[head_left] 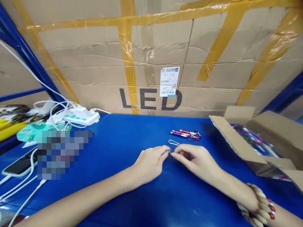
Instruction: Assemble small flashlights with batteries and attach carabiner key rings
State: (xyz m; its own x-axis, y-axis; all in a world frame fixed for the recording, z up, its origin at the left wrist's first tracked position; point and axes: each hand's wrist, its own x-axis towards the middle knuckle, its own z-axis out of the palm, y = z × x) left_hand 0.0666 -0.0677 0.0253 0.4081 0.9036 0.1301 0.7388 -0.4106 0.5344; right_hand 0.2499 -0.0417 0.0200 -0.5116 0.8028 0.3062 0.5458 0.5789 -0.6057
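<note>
My left hand (150, 160) is closed in a pinch on a small silver metal piece (167, 152), mostly hidden by the fingers. My right hand (197, 157) pinches a small metal ring (171, 151) at the end of that piece, so the two hands nearly meet. Just beyond the right fingertips lies a silver carabiner (174, 142); whether it is joined to the ring I cannot tell. Farther back, several small red and purple pen-like flashlights (179, 133) lie side by side, with a red carabiner (194, 137) at their right end.
On the right stands an open cardboard box (233, 142) with colourful small items inside. A white power strip (82, 117), cables and a phone (20, 162) lie left on the blue table (118, 132). A large taped carton (99, 66) rises behind.
</note>
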